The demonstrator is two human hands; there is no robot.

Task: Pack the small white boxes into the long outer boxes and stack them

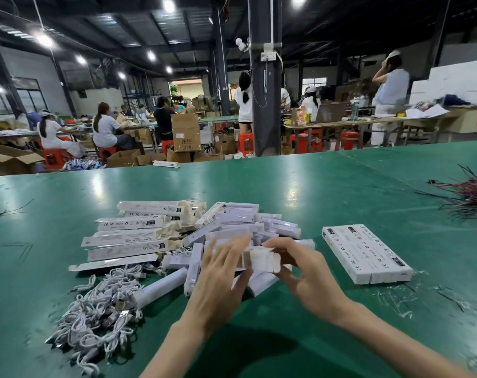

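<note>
Long outer boxes (133,236) lie in a loose fan on the green table (313,192), left of centre, printed faces up and end flaps open. The small white boxes (248,222) form a jumbled heap just beside them at frame centre, with some overlapping the fan. A tangle of white cables (95,317) sits at the lower left, touching the nearest boxes. Three packed boxes (368,255) lie side by side right of centre, well apart from the heap. A bundle of dark wires (474,195) sits at the right edge. The held carton (262,259) is raised over the near edge of the heap, open end flaps toward the camera; it cannot be determined whether it is an inner or an outer box. The right hand (305,274) grips it, thumb and fingers curled round its body. The left hand (218,276) is spread, fingers straight and blurred, at the carton's left side. Handling, as a judgement: these are light, thin cardboard cartons, stiff along their length but easily crushed on the broad faces and at open flaps. Hold by the long edges near mid-length and guide the insert squarely into the open end.
</note>
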